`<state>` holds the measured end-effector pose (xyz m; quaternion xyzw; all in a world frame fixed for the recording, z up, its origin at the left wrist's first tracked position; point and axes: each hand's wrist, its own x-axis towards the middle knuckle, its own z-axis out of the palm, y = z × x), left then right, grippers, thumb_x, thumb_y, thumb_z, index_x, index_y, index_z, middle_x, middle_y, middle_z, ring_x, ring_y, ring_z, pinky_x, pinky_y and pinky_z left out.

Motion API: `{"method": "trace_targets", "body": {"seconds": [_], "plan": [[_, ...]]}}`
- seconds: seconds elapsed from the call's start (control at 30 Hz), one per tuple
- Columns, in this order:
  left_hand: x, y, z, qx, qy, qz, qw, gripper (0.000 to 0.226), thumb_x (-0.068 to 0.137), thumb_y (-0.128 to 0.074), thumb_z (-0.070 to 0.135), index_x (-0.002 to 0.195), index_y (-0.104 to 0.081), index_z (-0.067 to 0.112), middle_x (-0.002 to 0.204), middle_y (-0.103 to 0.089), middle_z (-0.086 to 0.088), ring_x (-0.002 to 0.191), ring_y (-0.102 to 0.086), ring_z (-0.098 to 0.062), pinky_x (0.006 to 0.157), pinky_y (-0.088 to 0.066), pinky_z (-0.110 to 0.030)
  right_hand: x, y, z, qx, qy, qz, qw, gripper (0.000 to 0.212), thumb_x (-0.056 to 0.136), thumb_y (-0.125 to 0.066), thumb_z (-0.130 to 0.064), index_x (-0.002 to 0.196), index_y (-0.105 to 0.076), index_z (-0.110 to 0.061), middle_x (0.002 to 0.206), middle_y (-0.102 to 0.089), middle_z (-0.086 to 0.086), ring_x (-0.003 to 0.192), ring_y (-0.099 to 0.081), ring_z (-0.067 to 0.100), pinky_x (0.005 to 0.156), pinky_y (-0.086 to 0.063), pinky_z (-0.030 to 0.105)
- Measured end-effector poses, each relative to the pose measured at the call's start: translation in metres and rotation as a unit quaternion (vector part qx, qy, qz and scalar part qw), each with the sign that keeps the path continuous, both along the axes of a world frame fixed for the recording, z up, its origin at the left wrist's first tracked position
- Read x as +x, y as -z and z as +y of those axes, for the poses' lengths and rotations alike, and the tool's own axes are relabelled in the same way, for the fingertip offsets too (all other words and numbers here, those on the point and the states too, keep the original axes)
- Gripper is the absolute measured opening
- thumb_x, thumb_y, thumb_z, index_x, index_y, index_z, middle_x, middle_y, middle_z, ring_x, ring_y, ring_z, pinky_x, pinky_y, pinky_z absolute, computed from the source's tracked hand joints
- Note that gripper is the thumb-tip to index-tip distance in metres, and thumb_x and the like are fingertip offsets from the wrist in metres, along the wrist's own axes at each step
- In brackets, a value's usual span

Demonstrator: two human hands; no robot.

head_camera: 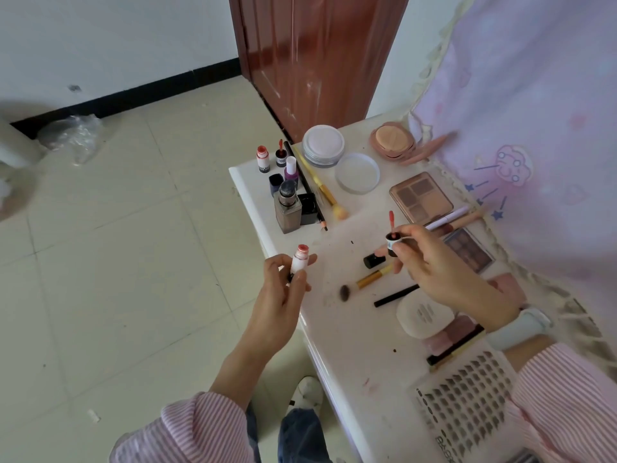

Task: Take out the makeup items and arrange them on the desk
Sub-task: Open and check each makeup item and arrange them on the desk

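Observation:
My left hand [282, 295] holds a small white lip-gloss tube [299, 260] with a red open neck, upright, just off the desk's left edge. My right hand [434, 265] grips that tube's black cap with its red-tipped wand [391, 228] pointing up, above the white desk [350, 345]. Makeup items lie spread over the desk: a gold-handled brush [367, 280], a black pencil [395, 295], a black lipstick [374, 260], two eyeshadow palettes [420, 195], a white compact [424, 315].
At the desk's far end stand small bottles [263, 158], a foundation bottle [287, 208], a powder jar [323, 145] with its lid [357, 173], and a pink puff case [393, 140]. A false-lash card [467, 409] lies near me. A pink curtain [534, 111] hangs right; tiled floor lies left.

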<state>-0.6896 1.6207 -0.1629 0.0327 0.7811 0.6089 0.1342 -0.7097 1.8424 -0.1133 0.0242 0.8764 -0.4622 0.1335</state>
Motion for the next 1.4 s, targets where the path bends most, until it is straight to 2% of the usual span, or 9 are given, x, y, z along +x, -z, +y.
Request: {"method": "trace_targets", "body": {"seconds": [0.1,0.23,0.37,0.47,0.6,0.83,0.97,1.13,1.4], "plan": [[-0.002,-0.002,0.007,0.036,-0.032,0.004,0.999,0.015,0.097,-0.035,0.013,0.111,-0.038,0.015,0.112,-0.058,0.012,0.083,-0.058,0.0,0.075,-0.044,-0.01,-0.003,0.011,-0.019,-0.053,0.066,0.028,0.996,0.008,0.091,-0.052,-0.019,0.098,-0.055,-0.02,0.094,-0.063,-0.007,0.075,-0.061,0.006,0.063,-0.045,0.011],[-0.006,0.003,0.011,0.018,-0.11,0.04,0.993,0.025,0.096,-0.041,0.008,0.117,-0.053,0.003,0.106,-0.056,0.016,0.09,-0.054,0.004,0.077,-0.041,-0.008,-0.011,0.024,-0.042,-0.037,0.093,0.097,0.99,0.009,0.086,-0.06,-0.019,0.094,-0.059,-0.022,0.078,-0.06,-0.003,0.068,-0.052,0.01,0.063,-0.042,0.011],[-0.011,0.006,0.015,0.015,-0.231,0.041,0.972,0.023,0.087,-0.059,0.006,0.106,-0.06,0.018,0.106,-0.055,0.012,0.094,-0.051,0.009,0.081,-0.038,-0.006,-0.02,0.038,-0.058,0.079,0.057,0.195,0.976,0.017,0.083,-0.066,-0.019,0.098,-0.063,-0.01,0.077,-0.058,-0.01,0.07,-0.046,0.012,0.068,-0.038,0.015],[-0.019,0.01,0.018,-0.01,-0.297,0.024,0.955,0.022,0.079,-0.07,0.008,0.096,-0.067,0.022,0.096,-0.055,0.013,0.093,-0.053,-0.005,0.083,-0.04,-0.012,-0.027,0.047,-0.064,0.131,0.031,0.229,0.964,0.015,0.08,-0.069,-0.017,0.092,-0.066,-0.009,0.075,-0.063,-0.006,0.069,-0.042,0.009,0.065,-0.04,0.026],[-0.026,0.019,0.023,-0.103,-0.304,0.047,0.946,0.018,0.077,-0.073,0.017,0.095,-0.071,0.018,0.086,-0.056,0.024,0.097,-0.052,-0.013,0.093,-0.037,-0.036,-0.032,0.056,-0.07,0.183,-0.012,0.24,0.953,0.014,0.078,-0.071,-0.017,0.088,-0.068,-0.007,0.076,-0.068,0.002,0.069,-0.05,0.018,0.064,-0.045,0.035],[-0.031,0.032,0.026,-0.177,-0.291,0.068,0.938,0.018,0.079,-0.071,0.025,0.096,-0.072,0.021,0.092,-0.07,0.007,0.098,-0.05,-0.018,0.082,-0.019,-0.023,-0.037,0.062,-0.075,0.231,-0.028,0.227,0.946,0.02,0.079,-0.069,-0.02,0.094,-0.068,-0.007,0.086,-0.069,0.007,0.086,-0.056,0.028,0.072,-0.041,0.036],[-0.033,0.035,0.027,-0.203,-0.286,0.098,0.931,0.023,0.077,-0.073,0.024,0.098,-0.072,0.016,0.099,-0.067,0.0,0.1,-0.049,-0.025,0.081,-0.022,-0.025,-0.033,0.059,-0.068,0.242,-0.044,0.202,0.948,0.031,0.079,-0.069,-0.022,0.105,-0.065,-0.007,0.088,-0.065,0.006,0.088,-0.054,0.028,0.074,-0.041,0.036],[-0.021,0.039,0.019,-0.223,-0.256,0.105,0.935,0.055,0.071,-0.079,0.019,0.12,-0.058,0.006,0.114,-0.055,-0.017,0.106,-0.046,-0.034,0.092,-0.029,-0.034,-0.022,0.045,-0.029,0.214,-0.058,0.237,0.946,0.022,0.075,-0.068,-0.01,0.096,-0.068,-0.005,0.091,-0.063,0.009,0.086,-0.058,0.031,0.073,-0.047,0.046],[0.015,0.045,0.015,-0.245,-0.16,0.118,0.949,0.061,0.079,-0.055,0.045,0.125,-0.053,0.005,0.129,-0.051,-0.012,0.117,-0.046,-0.034,0.097,-0.032,-0.039,-0.019,0.042,0.014,0.311,-0.194,0.136,0.92,0.021,0.08,-0.068,-0.018,0.101,-0.069,-0.018,0.103,-0.06,0.001,0.103,-0.049,0.024,0.091,-0.028,0.04]]}}
